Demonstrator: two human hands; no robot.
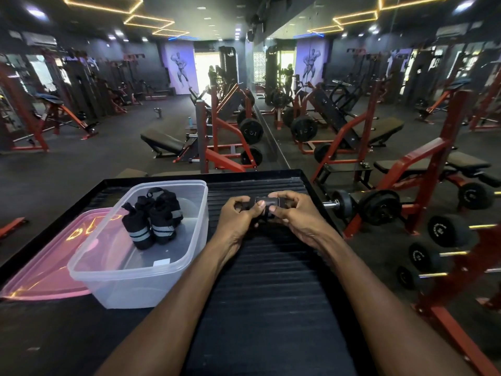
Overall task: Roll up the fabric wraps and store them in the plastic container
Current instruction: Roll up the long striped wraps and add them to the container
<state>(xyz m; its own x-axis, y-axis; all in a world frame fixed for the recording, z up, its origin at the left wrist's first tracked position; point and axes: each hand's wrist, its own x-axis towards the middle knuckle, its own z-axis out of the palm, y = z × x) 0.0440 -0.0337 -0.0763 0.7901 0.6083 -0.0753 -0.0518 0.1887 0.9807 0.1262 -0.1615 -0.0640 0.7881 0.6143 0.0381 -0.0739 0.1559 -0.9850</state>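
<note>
Item: fabric wrap (267, 202), nearly rolled; I clamped left hand (238, 215) and right hand (291, 213) fingers around it, keeping the coil tight for the plastic container (130, 278).

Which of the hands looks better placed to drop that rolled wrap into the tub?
Probably the left hand. Both hands grip the rolled wrap, but the plastic container sits on the left, so the right hand would have to cross over.
</note>
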